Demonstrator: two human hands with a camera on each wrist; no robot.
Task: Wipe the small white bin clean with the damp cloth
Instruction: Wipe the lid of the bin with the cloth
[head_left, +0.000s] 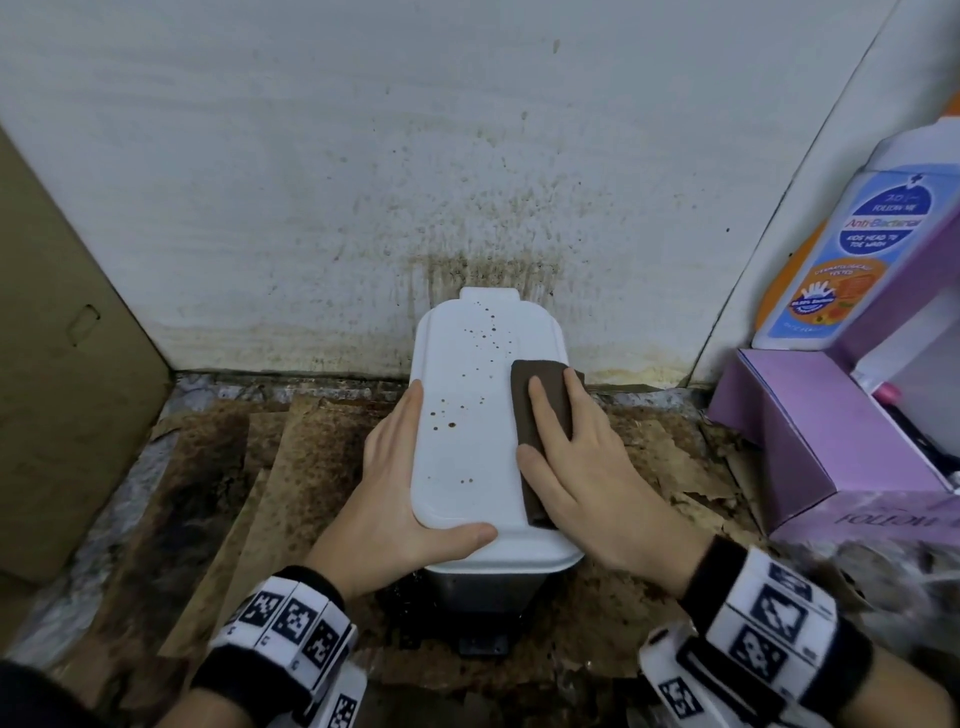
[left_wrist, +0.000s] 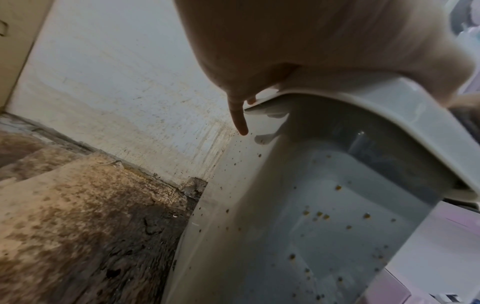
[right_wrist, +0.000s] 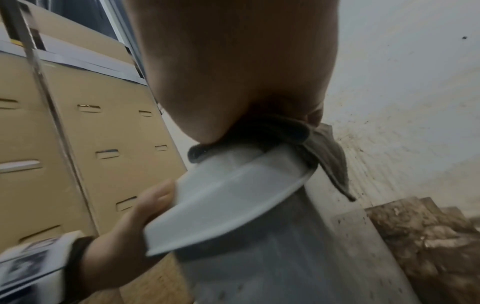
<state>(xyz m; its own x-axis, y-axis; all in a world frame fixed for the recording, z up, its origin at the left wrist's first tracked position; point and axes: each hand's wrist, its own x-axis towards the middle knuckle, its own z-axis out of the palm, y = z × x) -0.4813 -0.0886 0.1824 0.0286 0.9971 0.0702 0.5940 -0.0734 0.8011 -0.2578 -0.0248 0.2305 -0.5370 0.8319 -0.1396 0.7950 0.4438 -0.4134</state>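
The small white bin (head_left: 467, 415) stands against the wall, its shut lid dotted with brown spots. My left hand (head_left: 395, 488) grips the lid's left front corner, thumb over the front edge and fingers along the side. My right hand (head_left: 597, 483) presses a folded brown cloth (head_left: 540, 371) flat on the right side of the lid with straight fingers. The left wrist view shows the spotted bin wall (left_wrist: 324, 205) under the lid rim (left_wrist: 389, 115). In the right wrist view the cloth (right_wrist: 324, 148) hangs over the lid's edge (right_wrist: 233, 201), and the left hand (right_wrist: 130, 226) holds the rim.
A cardboard box (head_left: 62, 364) leans at the left. A purple box (head_left: 831, 441) and a wash bottle (head_left: 857, 249) stand close on the right. The wall (head_left: 467, 182) behind is spattered brown. Stained cardboard sheets (head_left: 249, 493) cover the floor. A dark pedal (head_left: 483, 647) sticks out below the bin.
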